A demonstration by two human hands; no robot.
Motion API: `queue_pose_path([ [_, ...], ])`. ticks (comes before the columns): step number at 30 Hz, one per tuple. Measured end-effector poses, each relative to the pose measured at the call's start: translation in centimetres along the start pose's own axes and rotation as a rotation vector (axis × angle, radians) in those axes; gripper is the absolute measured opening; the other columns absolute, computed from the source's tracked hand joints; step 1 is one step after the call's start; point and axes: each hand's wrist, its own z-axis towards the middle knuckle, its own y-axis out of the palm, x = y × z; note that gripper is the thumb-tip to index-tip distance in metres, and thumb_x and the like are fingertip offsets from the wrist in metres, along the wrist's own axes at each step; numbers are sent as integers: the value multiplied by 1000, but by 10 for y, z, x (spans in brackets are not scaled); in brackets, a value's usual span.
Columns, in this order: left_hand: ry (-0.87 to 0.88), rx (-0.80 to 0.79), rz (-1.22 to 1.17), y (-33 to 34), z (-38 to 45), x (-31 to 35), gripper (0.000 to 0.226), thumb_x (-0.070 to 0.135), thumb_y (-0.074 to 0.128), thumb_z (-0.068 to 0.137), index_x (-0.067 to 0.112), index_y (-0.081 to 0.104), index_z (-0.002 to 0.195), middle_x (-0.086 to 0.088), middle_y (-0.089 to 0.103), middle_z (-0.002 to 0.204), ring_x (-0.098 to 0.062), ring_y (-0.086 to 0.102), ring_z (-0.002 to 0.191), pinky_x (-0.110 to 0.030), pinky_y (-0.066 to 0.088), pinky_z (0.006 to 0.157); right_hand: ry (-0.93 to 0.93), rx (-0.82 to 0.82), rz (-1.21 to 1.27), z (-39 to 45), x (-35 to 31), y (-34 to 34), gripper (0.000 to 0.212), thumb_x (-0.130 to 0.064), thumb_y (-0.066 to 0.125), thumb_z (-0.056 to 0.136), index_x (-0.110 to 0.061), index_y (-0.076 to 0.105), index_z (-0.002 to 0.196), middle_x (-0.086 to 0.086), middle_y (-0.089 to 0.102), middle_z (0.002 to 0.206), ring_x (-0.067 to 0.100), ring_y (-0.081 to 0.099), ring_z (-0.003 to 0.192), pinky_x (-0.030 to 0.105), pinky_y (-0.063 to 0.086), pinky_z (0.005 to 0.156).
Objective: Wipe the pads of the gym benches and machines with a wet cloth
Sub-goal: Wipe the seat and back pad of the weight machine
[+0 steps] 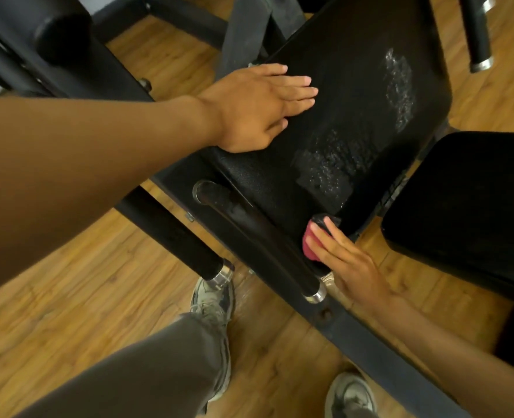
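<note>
A large black back pad [349,95] of a gym machine fills the upper middle of the head view, with wet, shiny patches on its surface. My left hand [258,107] lies flat on the pad's left side, fingers stretched out and holding nothing. My right hand [346,260] presses a pink and black cloth [313,239] against the pad's lower corner, fingers spread over it. A second black seat pad [467,200] sits to the right.
A black handle with a chrome end [268,242] runs just left of the cloth. Another chrome-capped bar [189,239] and the machine's black frame [379,351] cross the wooden floor [68,312]. My shoes and grey trouser leg stand below the frame.
</note>
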Motion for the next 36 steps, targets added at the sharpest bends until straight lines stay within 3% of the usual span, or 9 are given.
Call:
queue_pose_path([
  [4,0,24,-16,2,-1,-1,57,31,31,106,20,27,162,5,20,170,-10,9,158,-39,5,129,9,172,139,83,-23,-14,61,24,52,92,-2,47,148,13,42,157,39,29,151,56,38,117],
  [7,7,27,-47,1,0,-1,56,29,33,107,20,28,162,4,20,170,-10,9,158,-38,4,129,-62,193,139,112,-26,-19,62,22,56,92,-4,47,148,12,41,158,37,26,153,54,35,119],
  [10,9,49,-43,4,0,-3,56,30,33,106,19,29,161,4,22,170,-10,10,157,-37,4,129,-52,139,104,56,-17,-4,68,26,57,88,-4,48,148,12,41,159,37,26,153,56,36,118],
  [14,5,76,-50,7,1,-3,56,30,33,106,20,32,161,5,24,169,-10,12,157,-35,3,128,19,76,18,-6,-5,12,95,31,66,70,-10,39,152,6,37,160,32,25,154,53,46,111],
  [19,16,91,-41,7,1,-2,55,29,34,106,19,32,160,4,25,169,-10,14,157,-37,6,128,30,243,113,76,-22,-2,56,20,54,95,-2,50,146,14,46,155,39,32,150,54,38,118],
  [24,14,97,-33,5,0,-1,56,29,33,105,18,33,160,2,27,168,-12,17,157,-38,8,128,53,244,111,43,-22,14,59,19,58,93,-3,48,147,13,42,157,40,30,151,53,35,120],
  [27,21,123,-41,7,1,-2,56,29,33,104,18,36,159,2,30,167,-13,20,156,-38,10,128,190,166,51,-35,-21,37,84,23,65,83,-11,35,154,6,35,161,35,27,153,50,42,115],
  [32,29,145,-23,9,3,-2,55,29,35,105,17,38,158,1,32,166,-14,22,156,-40,13,128,368,268,152,-32,-21,48,84,26,63,82,-5,33,154,2,22,168,35,27,153,46,32,122],
  [36,28,155,-20,9,2,-3,55,28,37,104,17,39,157,1,33,166,-14,23,155,-40,13,128,926,522,338,21,-11,33,78,21,45,90,-9,26,160,6,23,168,17,21,155,36,26,125],
])
